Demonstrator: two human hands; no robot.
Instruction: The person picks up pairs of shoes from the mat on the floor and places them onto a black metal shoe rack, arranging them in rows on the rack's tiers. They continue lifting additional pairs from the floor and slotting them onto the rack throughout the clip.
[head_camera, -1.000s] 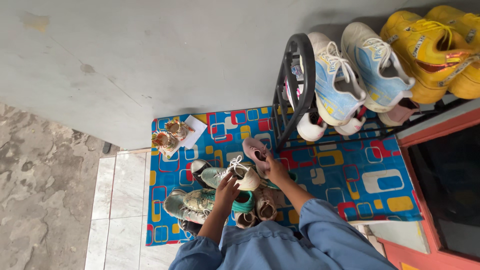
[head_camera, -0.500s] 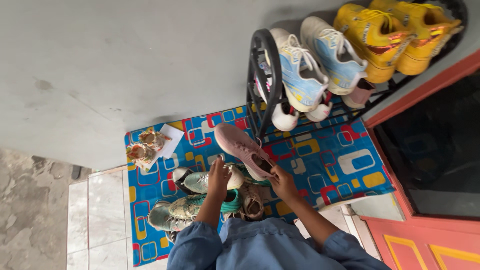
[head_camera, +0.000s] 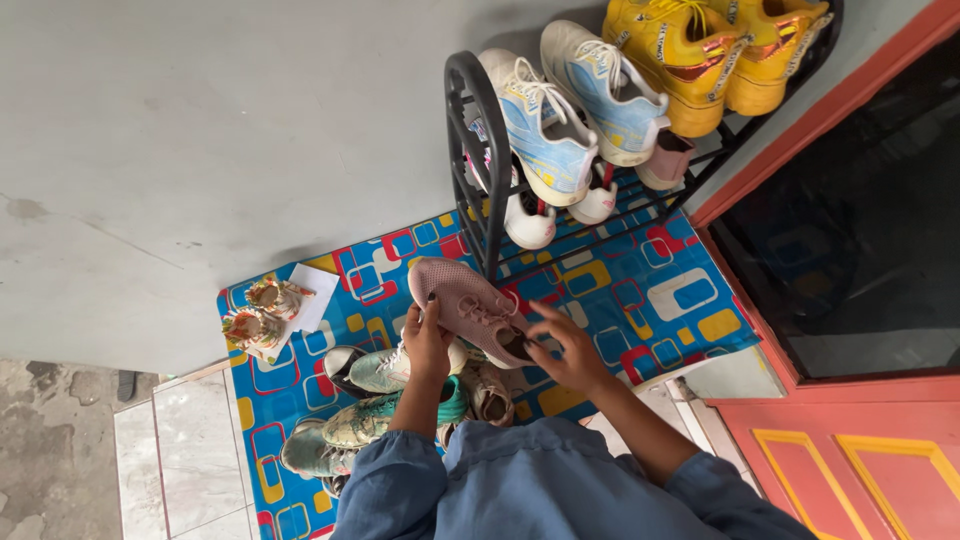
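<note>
**Pink shoe lifted over the patterned mat**

Head view: the left hand (head_camera: 428, 345) grips the pink knit shoe (head_camera: 468, 303) along its side, toe pointing toward the mat's far edge, so the opening faces the right hand (head_camera: 566, 350). That hand's fingers curl at the heel, touching the collar. The shoe hangs above the green sneakers (head_camera: 385, 400) near the mat's (head_camera: 640, 300) front edge, just beside the black shoe rack (head_camera: 480, 150).
</note>
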